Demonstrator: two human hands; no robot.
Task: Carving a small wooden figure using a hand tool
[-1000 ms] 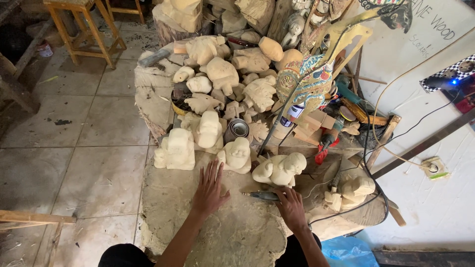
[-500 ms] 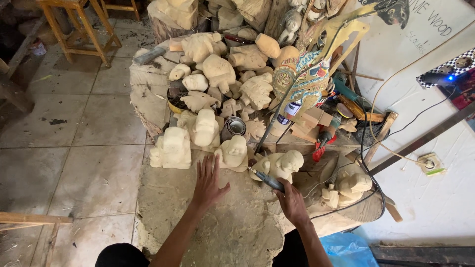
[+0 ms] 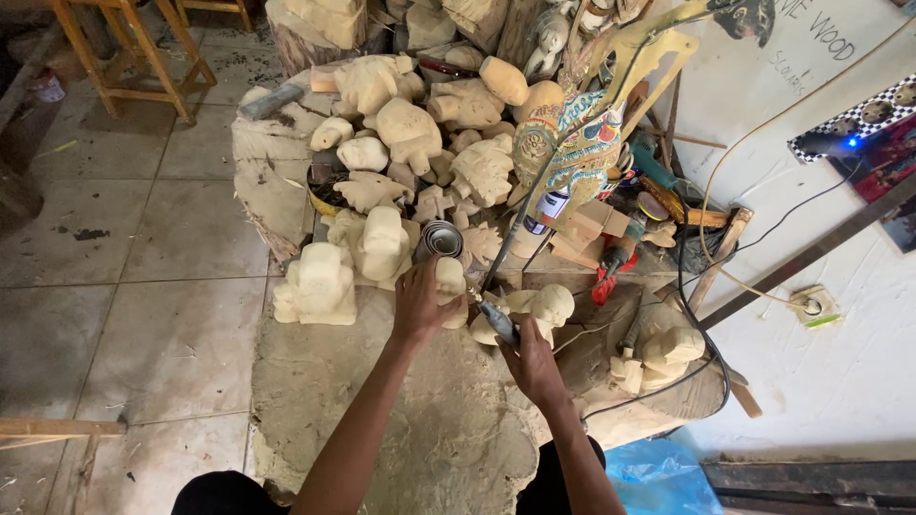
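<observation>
Pale wood is seen everywhere here, carved into many small figures that are piled on a low, dusty table (image 3: 315, 381). One small wooden figure (image 3: 450, 286) is gripped by the left hand (image 3: 420, 303), with the fingers wrapped around its left side. This figure is stood near the middle of the table, just in front of a shiny metal can (image 3: 439, 238). A thin carving tool (image 3: 494, 318) with a dark handle is held tight in the right hand (image 3: 532, 360), and its tip is pointed toward the held figure. Whether the tip is touching the wood cannot be told. Just behind the right hand, another pale figure (image 3: 544, 310) is laid on its side. To the left of the held figure, two blocky figures (image 3: 317, 282) are stood upright near the table's edge. A painted, colourful figure (image 3: 563, 143) is propped up behind the pile. Grey floor tiles (image 3: 143, 286) are seen left of the table.
</observation>
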